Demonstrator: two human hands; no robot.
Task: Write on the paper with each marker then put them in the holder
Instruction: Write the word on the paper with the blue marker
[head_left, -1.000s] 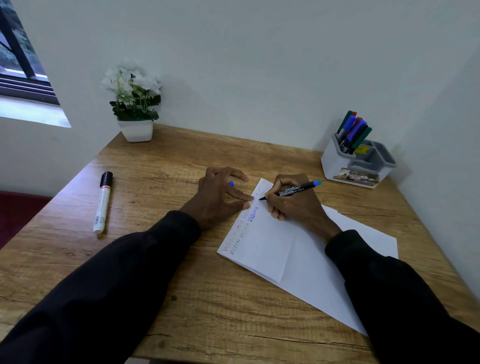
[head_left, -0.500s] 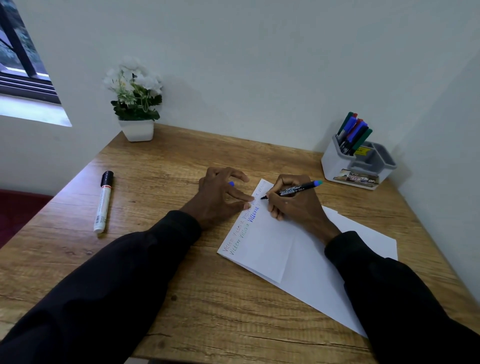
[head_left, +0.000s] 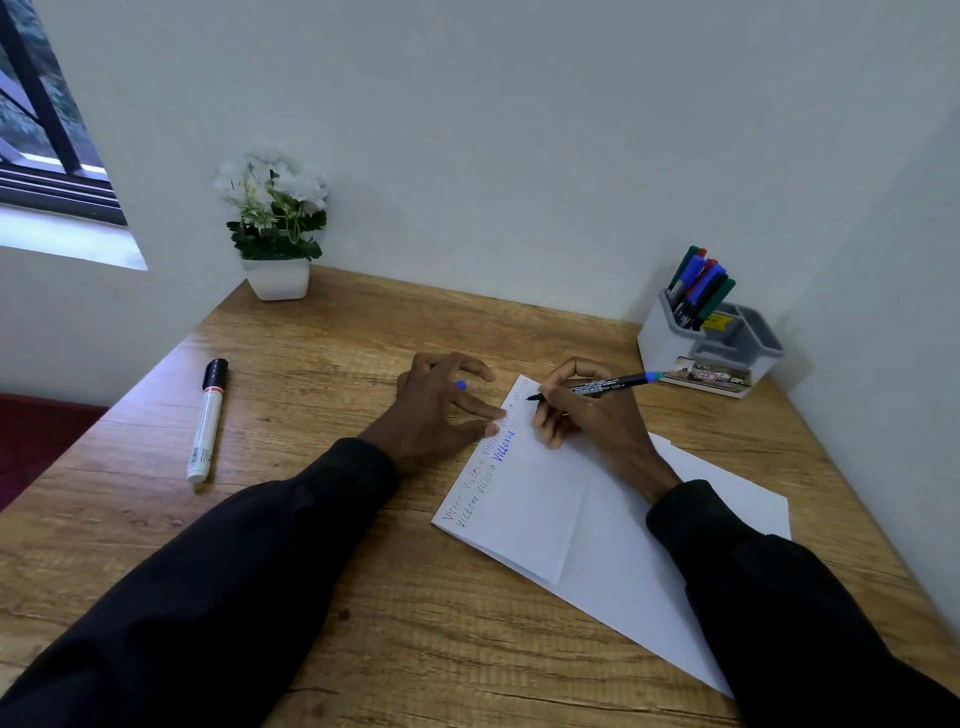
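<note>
White paper (head_left: 561, 514) lies on the wooden desk, with coloured handwriting along its left edge. My right hand (head_left: 587, 415) grips a black marker with a blue end (head_left: 605, 387), its tip touching the paper's far corner. My left hand (head_left: 441, 405) presses the paper's left edge with its fingertips, and a small blue cap (head_left: 460, 385) shows between its fingers. A grey and white holder (head_left: 675, 345) at the far right has several markers (head_left: 698, 286) standing in its back compartment.
A large white marker with a black cap (head_left: 207, 421) lies on the desk at the left. A white pot of flowers (head_left: 275, 234) stands at the far left corner. Walls close the desk at the back and right. A window is at the upper left.
The marker tip has crept slightly further along the line toward the paper's far corner. My left hand stays where it was.
</note>
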